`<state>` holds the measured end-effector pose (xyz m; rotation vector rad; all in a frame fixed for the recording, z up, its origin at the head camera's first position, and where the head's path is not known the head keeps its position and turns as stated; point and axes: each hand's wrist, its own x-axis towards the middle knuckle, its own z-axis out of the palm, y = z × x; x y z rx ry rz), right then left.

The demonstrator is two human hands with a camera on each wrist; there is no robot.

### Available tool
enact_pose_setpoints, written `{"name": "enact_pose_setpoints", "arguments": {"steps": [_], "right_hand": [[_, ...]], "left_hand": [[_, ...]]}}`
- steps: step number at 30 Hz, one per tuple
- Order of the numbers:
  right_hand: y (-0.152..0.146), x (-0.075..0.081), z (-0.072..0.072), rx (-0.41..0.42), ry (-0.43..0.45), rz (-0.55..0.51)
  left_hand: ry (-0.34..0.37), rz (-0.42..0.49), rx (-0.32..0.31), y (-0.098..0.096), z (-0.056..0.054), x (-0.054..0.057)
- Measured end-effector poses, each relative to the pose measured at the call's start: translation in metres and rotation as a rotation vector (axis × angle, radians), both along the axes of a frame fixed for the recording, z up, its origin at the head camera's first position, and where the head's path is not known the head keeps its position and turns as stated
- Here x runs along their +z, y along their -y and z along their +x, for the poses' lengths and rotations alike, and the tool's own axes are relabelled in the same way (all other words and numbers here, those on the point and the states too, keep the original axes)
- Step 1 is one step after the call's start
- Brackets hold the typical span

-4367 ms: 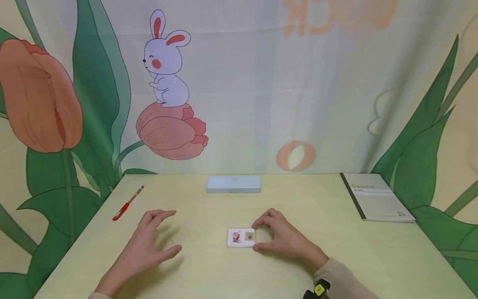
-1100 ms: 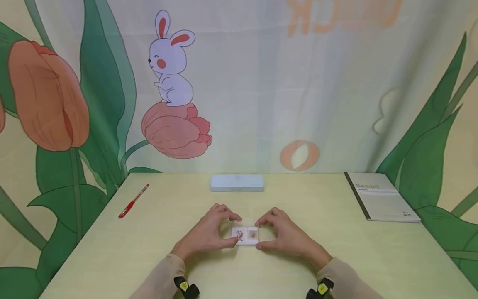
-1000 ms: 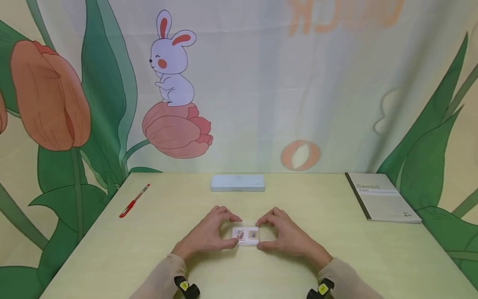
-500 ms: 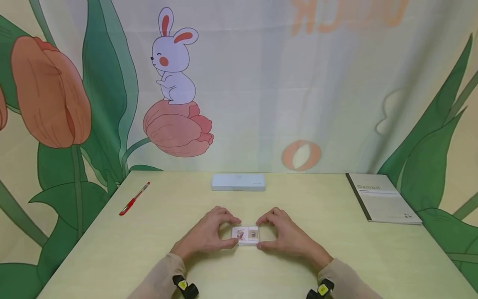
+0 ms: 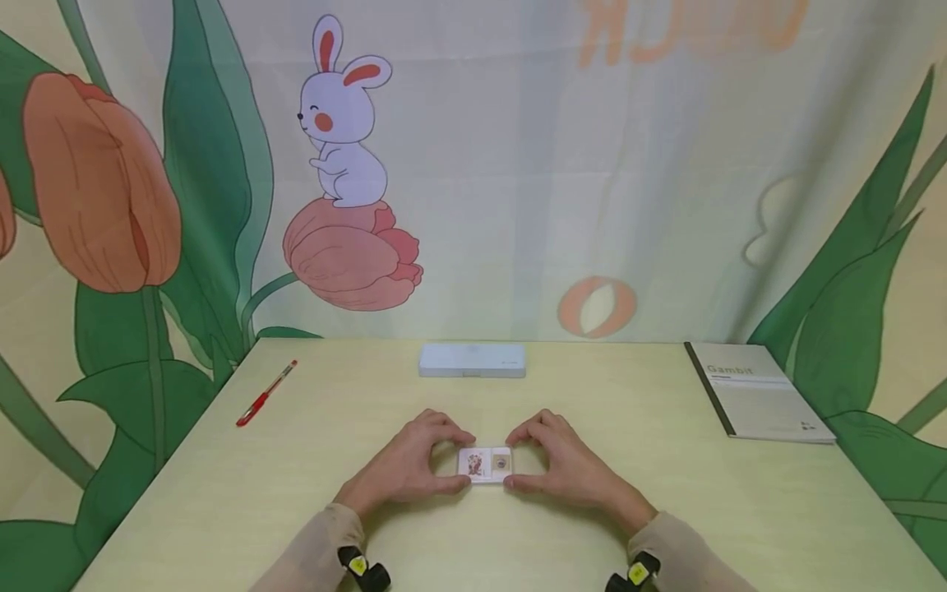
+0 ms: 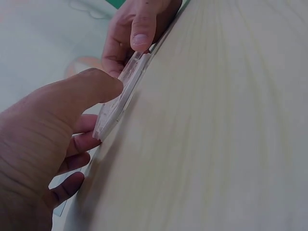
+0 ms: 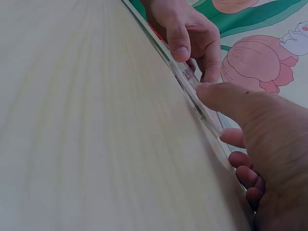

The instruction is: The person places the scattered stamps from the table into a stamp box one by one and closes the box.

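Note:
In the middle of the table is a small flat clear plastic case, white inside, with a red figure on its left half and a tan square on its right. My left hand grips its left end, thumb at the near edge and fingertips at the far edge. On the opposite end, my right hand pinches it the same way. The left wrist view has the case seen edge-on, low over the tabletop, with the left thumb over it. From the right wrist, the right thumb lies along the case.
Behind the hands a pale blue oblong box stands at the table's back edge. A red pen lies at the left, and a grey notebook marked "Gambit" at the back right. A printed curtain hangs behind the table.
My left hand, spread apart at the left in the oldest frame, has come in to grip the case's left end. Over the last second the hands and case have barely shifted.

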<state>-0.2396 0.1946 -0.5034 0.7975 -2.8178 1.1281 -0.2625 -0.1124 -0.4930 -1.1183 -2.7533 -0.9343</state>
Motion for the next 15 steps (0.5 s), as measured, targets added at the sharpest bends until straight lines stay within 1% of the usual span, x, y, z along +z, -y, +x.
{"name": "enact_pose_setpoints", "arguments": {"steps": [7,12,15], "right_hand": [[0.0003,-0.001,0.0005,0.001,0.001,-0.004],[0.0012,-0.0002,0.0011,-0.011,0.027,-0.007],[0.0012,0.0005,0.002,-0.01,0.026,-0.013]], "left_hand": [[0.023,0.002,0.001,0.0016,0.0021,-0.0016],[0.019,-0.007,0.02,0.0048,0.0015,-0.0025],[0.024,-0.006,0.026,0.0065,0.0008,-0.0035]]}}
